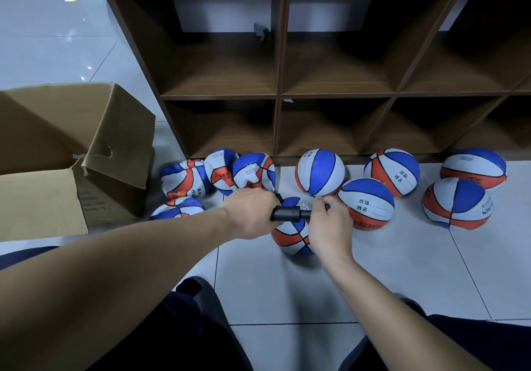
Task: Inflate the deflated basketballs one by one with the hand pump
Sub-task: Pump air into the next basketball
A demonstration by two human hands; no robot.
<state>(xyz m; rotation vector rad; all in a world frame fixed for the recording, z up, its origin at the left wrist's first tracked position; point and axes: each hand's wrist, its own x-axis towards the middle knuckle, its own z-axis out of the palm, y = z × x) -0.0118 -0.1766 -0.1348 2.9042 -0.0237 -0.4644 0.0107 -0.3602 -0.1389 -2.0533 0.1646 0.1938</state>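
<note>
- The hand pump lies crosswise just below the frame's centre, over the basketball being filled; where its needle meets the valve is hidden.
- The left hand is closed around the pump's left end; the right hand is wrapped around the thinner right end.
- Judged risk: a stroke pushed off-line could bend the needle or pull it out, since neither hand steadies the ball on the smooth floor tiles.
- Crumpled flat balls wait at centre left beside the cardboard box; round ones sit to the right below the shelf unit, so a rolling ball could mix the groups.
</note>
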